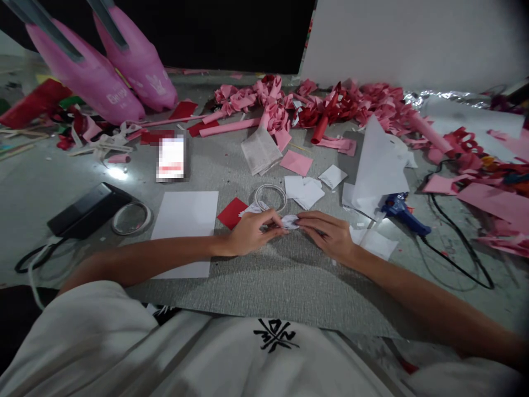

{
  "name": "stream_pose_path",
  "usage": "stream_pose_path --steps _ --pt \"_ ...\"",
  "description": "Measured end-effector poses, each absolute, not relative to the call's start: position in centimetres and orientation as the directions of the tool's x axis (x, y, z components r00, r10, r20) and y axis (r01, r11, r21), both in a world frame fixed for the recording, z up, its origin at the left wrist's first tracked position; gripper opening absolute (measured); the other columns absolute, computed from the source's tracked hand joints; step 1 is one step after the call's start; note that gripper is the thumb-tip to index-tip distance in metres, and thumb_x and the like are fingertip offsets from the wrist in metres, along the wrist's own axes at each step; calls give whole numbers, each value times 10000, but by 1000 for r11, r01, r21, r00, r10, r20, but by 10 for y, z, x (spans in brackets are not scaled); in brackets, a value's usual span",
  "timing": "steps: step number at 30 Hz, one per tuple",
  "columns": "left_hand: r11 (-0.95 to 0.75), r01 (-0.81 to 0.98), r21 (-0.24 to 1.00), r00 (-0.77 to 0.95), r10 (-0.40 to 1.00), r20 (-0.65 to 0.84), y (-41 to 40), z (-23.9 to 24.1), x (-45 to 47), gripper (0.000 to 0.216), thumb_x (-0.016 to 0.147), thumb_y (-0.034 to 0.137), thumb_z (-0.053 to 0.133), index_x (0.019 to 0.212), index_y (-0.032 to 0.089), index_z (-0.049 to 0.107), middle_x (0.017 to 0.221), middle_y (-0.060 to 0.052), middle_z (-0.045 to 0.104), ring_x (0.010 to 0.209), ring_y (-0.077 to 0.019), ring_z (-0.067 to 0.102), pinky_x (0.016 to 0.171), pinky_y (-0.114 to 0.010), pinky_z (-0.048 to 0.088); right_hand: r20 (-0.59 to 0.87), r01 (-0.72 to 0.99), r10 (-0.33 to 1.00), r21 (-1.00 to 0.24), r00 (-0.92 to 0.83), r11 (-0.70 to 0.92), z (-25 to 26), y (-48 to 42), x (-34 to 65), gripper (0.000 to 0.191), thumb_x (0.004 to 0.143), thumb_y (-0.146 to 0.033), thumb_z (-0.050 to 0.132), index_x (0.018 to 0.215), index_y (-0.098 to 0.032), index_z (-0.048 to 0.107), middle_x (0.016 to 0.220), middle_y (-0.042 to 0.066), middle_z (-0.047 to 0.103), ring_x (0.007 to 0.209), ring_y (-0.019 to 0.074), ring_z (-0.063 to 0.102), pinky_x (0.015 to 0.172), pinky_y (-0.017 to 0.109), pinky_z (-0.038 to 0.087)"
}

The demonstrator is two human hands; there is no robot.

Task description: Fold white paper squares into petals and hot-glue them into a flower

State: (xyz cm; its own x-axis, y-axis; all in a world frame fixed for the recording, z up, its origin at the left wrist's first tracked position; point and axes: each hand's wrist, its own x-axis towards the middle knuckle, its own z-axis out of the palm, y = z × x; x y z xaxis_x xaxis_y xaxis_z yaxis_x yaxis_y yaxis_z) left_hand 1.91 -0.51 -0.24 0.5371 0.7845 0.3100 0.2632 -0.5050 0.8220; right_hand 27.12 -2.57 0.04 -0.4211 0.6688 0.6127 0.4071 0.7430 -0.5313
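Both of my hands meet over a grey mat (264, 281) and pinch one small piece of white paper (290, 221) between their fingertips. My left hand (250, 231) grips its left end, my right hand (328, 234) its right end. A red paper square (231, 213) lies just left of my left hand. A clear tape ring (270, 196) sits right behind the paper. A white sheet (185, 223) lies under my left forearm.
Behind are white paper squares (306, 190), a pink square (296, 162), a folded grey sheet (260, 151) and heaps of pink and red paper curls (330, 105). A blue glue gun (403, 212) with black cord lies right. A black case (88, 209), another tape ring (131, 219) and pink bags (111, 71) are left.
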Motion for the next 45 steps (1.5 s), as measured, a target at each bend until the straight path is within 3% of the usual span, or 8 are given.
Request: stream_pose_path --steps 7,17,21,24,30,39,42,45 --pt "-477 243 845 628 741 238 -8 -3 18 129 1036 302 585 975 200 634 717 28 738 636 -101 725 654 -184 532 553 494 680 -470 -481 731 -10 -29 276 480 972 -253 691 1440 -254 587 1047 46 822 729 151 780 683 233 655" --pt "-421 353 836 585 796 154 3 33 16 350 1004 478 619 1229 212 584 974 -29 780 734 -140 747 691 -224 556 590 566 707 -452 -391 690 -10 -30 273 199 1003 -229 633 1155 -232 762 849 6 823 670 147 778 659 228 651" --pt "-494 636 593 573 817 66 28 69 -7 279 936 457 710 912 190 635 828 -23 712 714 -169 660 718 -282 498 598 576 736 -494 -319 651 -10 -28 273 219 989 -205 649 1174 -239 760 810 -14 815 627 132 760 654 215 639" --pt "-593 717 366 637 771 1 38 71 -25 364 797 445 846 894 187 609 912 -47 690 826 -225 646 741 -301 462 588 573 735 -491 -338 656 -11 -28 273 244 983 -202 656 1199 -258 755 874 -12 826 659 141 774 674 226 646" --pt "-634 733 246 666 742 -75 40 49 -30 285 772 283 841 923 190 618 945 -48 684 838 -239 641 661 -283 390 580 569 722 -470 -378 675 -12 -27 275 247 990 -202 650 1215 -252 740 889 -8 827 666 139 776 691 229 652" --pt "-615 679 402 691 719 -67 35 55 -17 109 841 224 765 812 182 669 937 -37 670 840 -204 637 703 -279 420 573 569 712 -452 -404 687 -11 -28 275 251 997 -221 635 1224 -266 735 927 2 828 739 169 796 739 263 669" --pt "-544 654 526 616 786 47 27 59 -4 114 921 284 715 866 189 685 995 -36 699 862 -189 650 770 -293 467 596 587 723 -463 -349 664 -10 -32 276 275 995 -220 635 1253 -269 716 924 2 827 732 165 794 726 250 661" --pt "-456 577 678 554 828 86 18 55 8 136 966 316 681 898 199 669 817 8 710 722 -146 641 706 -269 471 641 592 700 -443 -315 673 -10 -34 277 262 988 -202 643 1229 -274 715 897 3 821 723 161 785 699 243 643"
